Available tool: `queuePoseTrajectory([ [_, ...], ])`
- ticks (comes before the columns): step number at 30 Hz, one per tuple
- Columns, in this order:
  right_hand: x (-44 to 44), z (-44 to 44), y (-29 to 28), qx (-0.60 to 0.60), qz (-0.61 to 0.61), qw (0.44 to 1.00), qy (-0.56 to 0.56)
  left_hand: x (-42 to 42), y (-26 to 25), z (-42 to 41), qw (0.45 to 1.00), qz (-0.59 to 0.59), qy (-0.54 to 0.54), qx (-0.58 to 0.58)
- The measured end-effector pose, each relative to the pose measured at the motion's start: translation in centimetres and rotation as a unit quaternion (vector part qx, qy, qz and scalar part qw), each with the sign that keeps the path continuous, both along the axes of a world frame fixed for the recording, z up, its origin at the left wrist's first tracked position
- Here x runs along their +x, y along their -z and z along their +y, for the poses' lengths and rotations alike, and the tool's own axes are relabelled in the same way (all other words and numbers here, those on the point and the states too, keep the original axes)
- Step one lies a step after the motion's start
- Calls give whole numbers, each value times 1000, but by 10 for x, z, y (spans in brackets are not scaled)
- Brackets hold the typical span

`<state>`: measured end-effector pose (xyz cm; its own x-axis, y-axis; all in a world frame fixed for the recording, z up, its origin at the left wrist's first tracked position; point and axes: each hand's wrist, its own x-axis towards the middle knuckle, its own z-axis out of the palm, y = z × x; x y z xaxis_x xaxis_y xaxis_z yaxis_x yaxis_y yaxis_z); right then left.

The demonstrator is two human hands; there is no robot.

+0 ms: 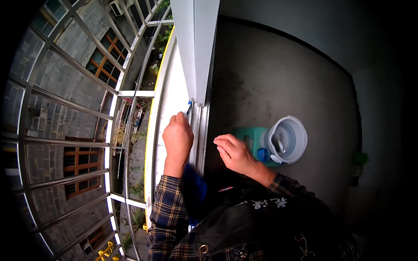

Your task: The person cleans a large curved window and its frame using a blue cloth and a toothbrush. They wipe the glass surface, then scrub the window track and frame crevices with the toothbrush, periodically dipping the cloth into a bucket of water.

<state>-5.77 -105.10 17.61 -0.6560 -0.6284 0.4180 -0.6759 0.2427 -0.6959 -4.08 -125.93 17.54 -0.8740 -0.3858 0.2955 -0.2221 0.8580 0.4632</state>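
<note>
My left hand (178, 133) grips a slim tool (188, 109) with a pale shaft and a blue tip. The tip meets the metal sliding-window track (196, 130) at the foot of the grey window frame (196, 49). My fist covers the rest of the tool. Beside the track, on its outer side, runs a white sill (173, 84). My right hand (236, 155) hovers right of the track, fingers loosely curved and the thumb just below them, with no object visible in it. A dark blue cloth (196, 186) hangs by my left forearm.
On the dark floor (277, 75) stands a white bucket (302, 140) holding water and a pale object. Next to it are a green stool or stand (240, 132) and a blue round item (263, 155). Metal security bars (112, 137) enclose the outer side, above a drop.
</note>
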Motion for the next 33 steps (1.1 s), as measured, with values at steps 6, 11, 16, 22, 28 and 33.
queuePoseTrajectory([
  [6,0,2,-2,-8,22,1000,-15,6,5,-20,983,-22,13,184],
  [11,-7,9,-11,-10,49,999,4,-5,-23,-19,993,-108,34,38],
  [16,-5,13,-1,-7,17,1000,14,-9,-13,-7,999,26,9,33],
  [22,0,17,4,6,21,1000,-12,17,-31,-23,991,-69,69,90],
  [28,-10,29,4,6,10,1000,16,37,-56,-2,995,-30,65,64],
  [33,-4,35,8,11,-1,1000,11,14,-22,3,998,0,54,34],
])
